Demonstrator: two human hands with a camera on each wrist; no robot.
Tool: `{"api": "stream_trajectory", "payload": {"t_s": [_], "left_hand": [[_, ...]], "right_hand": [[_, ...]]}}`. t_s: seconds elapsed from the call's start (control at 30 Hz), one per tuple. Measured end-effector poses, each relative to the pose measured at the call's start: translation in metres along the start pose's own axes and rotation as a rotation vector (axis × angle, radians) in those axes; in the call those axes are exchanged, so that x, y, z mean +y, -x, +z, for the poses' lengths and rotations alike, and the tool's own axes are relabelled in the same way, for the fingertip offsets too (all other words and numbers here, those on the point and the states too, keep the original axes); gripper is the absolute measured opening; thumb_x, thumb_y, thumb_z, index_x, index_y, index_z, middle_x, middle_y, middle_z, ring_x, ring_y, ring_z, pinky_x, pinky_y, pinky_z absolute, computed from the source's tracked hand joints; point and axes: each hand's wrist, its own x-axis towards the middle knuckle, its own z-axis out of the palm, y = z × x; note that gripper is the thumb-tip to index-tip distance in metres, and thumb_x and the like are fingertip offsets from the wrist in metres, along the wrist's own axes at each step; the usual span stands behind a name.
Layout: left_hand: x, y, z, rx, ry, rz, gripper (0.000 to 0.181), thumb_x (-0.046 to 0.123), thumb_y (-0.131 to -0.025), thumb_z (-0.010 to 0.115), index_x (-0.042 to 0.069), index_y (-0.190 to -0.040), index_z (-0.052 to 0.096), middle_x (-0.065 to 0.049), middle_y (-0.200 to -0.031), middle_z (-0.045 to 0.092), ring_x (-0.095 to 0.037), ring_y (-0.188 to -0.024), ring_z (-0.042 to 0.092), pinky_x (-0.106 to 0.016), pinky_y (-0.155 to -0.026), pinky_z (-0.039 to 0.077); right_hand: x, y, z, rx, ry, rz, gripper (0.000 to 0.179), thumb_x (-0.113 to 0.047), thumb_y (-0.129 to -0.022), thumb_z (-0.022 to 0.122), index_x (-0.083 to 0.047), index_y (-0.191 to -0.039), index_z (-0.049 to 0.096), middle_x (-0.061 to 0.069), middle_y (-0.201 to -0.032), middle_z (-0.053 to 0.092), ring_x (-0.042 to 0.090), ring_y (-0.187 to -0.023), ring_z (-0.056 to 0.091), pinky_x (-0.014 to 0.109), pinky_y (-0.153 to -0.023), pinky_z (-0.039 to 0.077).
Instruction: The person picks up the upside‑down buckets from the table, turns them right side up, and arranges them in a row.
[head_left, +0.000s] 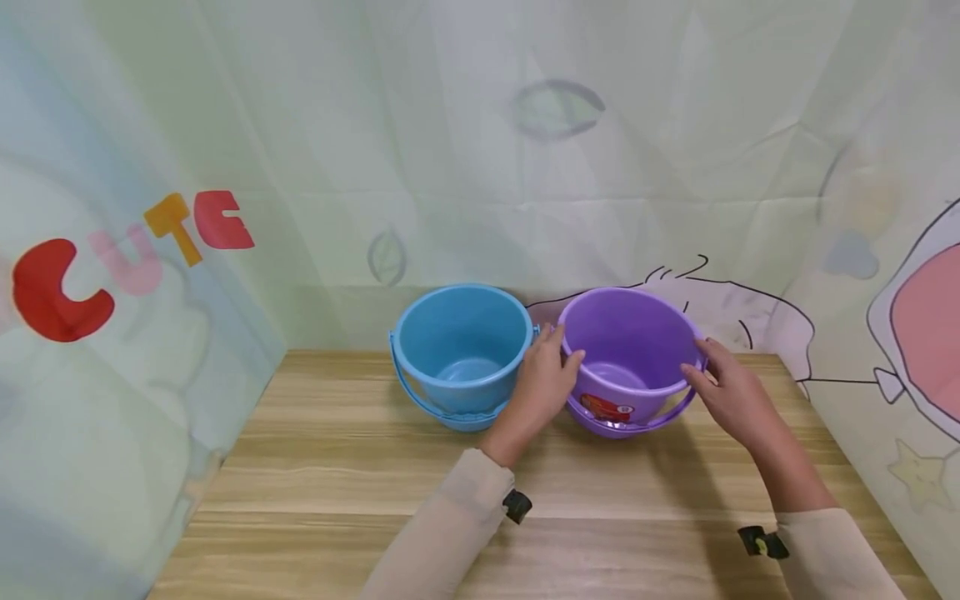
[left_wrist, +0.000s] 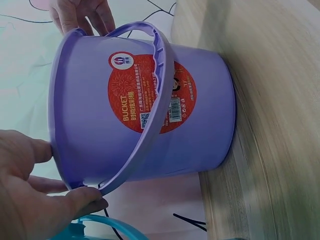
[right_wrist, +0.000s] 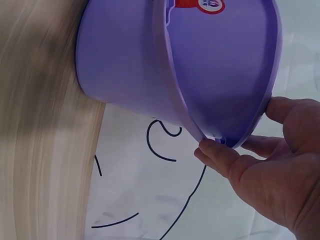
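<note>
A purple bucket (head_left: 633,337) stands upright at the back of the wooden table, its handle lowered toward the front. My left hand (head_left: 542,379) holds its left rim, between this bucket and a blue bucket (head_left: 461,333). On the opposite side my right hand (head_left: 738,404) grips the right rim near the handle joint. A red label (left_wrist: 135,90) with the word BUCKET shows on the purple wall in the left wrist view, partly behind the handle (left_wrist: 162,95). In the right wrist view, thumb and fingers (right_wrist: 220,157) of the right hand meet the rim and handle joint.
Both buckets stand close together on the wood-grain table (head_left: 360,517), near the back curtain (head_left: 450,167). Printed curtains also rise at the left and right sides. The blue bucket's handle (head_left: 420,400) hangs down in front of it.
</note>
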Motion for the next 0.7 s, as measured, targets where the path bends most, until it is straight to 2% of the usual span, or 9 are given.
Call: {"api": "stream_trajectory", "payload": {"t_s": [0.13,0.33,0.7], "left_hand": [[-0.0004,0.0002,-0.0001,-0.011,0.005,-0.008,0.056,0.023,-0.104,0.063,-0.001,-0.152,0.048,-0.027,-0.16,0.039,-0.04,-0.15,0.038,-0.049,-0.122,0.034],[-0.0003,0.0013,-0.0006,-0.027,0.026,-0.021,0.057,0.026,-0.105,0.061,0.0,-0.154,0.045,-0.026,-0.162,0.037,-0.037,-0.152,0.034,-0.048,-0.122,0.033],[-0.0016,0.0003,0.0005,-0.002,-0.008,0.008,0.054,0.023,-0.104,0.061,-0.003,-0.151,0.048,-0.029,-0.159,0.04,-0.039,-0.15,0.038,-0.047,-0.122,0.034]], "right_hand": [[-0.0006,0.0004,0.0003,0.005,0.006,-0.008,0.068,-0.029,-0.109,0.053,0.013,-0.156,0.028,0.04,-0.16,0.025,0.062,-0.14,0.036,0.07,-0.113,0.034],[-0.0006,0.0011,-0.0008,-0.02,0.015,0.013,0.071,-0.033,-0.109,0.051,0.011,-0.157,0.025,0.041,-0.162,0.017,0.062,-0.141,0.033,0.071,-0.113,0.032],[0.0009,-0.0004,-0.0002,-0.028,0.023,0.025,0.07,-0.034,-0.11,0.049,0.011,-0.158,0.024,0.041,-0.162,0.014,0.063,-0.141,0.031,0.073,-0.114,0.029]]}}
